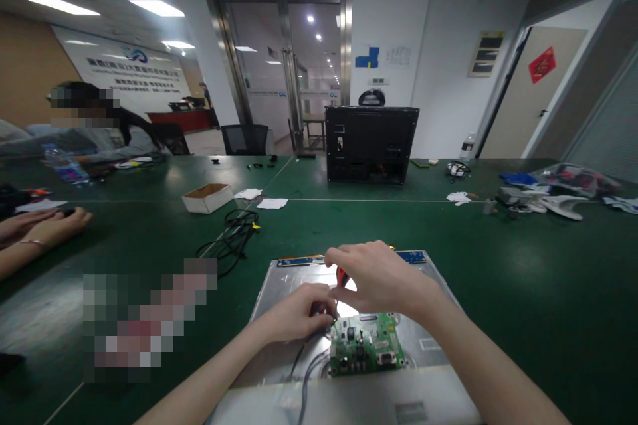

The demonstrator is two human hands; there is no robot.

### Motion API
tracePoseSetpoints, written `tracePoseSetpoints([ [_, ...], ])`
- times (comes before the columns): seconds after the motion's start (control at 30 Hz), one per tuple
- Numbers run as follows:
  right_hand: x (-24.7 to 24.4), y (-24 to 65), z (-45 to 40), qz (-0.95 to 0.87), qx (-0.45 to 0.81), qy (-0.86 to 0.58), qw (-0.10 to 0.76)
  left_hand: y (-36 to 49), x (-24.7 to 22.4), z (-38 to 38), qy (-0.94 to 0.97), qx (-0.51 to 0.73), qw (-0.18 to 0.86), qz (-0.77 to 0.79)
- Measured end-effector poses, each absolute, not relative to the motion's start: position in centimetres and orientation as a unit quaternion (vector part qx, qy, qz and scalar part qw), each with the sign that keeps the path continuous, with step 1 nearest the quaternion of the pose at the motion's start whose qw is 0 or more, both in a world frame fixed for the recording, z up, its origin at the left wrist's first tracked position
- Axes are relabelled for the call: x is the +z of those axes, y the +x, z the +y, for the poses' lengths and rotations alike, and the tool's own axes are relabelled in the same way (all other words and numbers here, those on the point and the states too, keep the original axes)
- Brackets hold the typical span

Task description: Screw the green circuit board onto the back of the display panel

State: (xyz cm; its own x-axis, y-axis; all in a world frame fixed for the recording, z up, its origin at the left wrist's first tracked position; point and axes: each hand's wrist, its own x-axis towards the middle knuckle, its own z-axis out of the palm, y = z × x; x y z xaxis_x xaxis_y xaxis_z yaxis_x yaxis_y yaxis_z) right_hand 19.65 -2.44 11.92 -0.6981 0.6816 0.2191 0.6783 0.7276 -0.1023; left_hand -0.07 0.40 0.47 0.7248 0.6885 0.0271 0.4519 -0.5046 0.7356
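Observation:
A screwdriver with a red and black handle [341, 277] stands upright, gripped from above by the fingers of my right hand [381, 279]. Its tip points down at the upper left corner of a green circuit board [369, 342]. Beside that corner is my left hand [302, 312], its fingers curled and pinched close to the screwdriver's lower end; what they hold is hidden. The board lies on the silver metal back of a display panel [428, 309]. Dark cables [306, 378] run from the board's left side, and a narrow blue circuit strip [299, 261] lines the panel's far edge.
A black monitor housing [371, 143] stands farther back on the green table [498, 279]. To the left are a coiled black cable [234, 236] and an open white box [208, 199]. Another person's hands [50, 229] are at far left. Plastic bags [573, 179] lie at right.

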Motion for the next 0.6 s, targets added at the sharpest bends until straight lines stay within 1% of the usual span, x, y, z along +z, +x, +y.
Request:
tracePoseSetpoints([
  [0.1, 12.18, 19.75, -2.75, -0.933, 0.009, -0.334, 0.132, -0.14, 0.31, 0.46, 0.855, 0.162, 0.367, 0.330],
  [0.23, 12.19, 19.75, -2.63, -0.936, 0.030, -0.330, 0.116, -0.20, 0.24, 0.50, 0.856, 0.161, 0.367, 0.326],
  [0.4, 12.01, 19.65, -2.37, -0.928, 0.010, -0.353, 0.119, -0.21, 0.32, 0.35, 0.855, 0.161, 0.370, 0.326],
  [0.6, 11.80, 19.33, -2.14, -0.913, -0.022, -0.396, 0.096, -0.14, 0.68, -0.03, 0.854, 0.164, 0.362, 0.336],
])
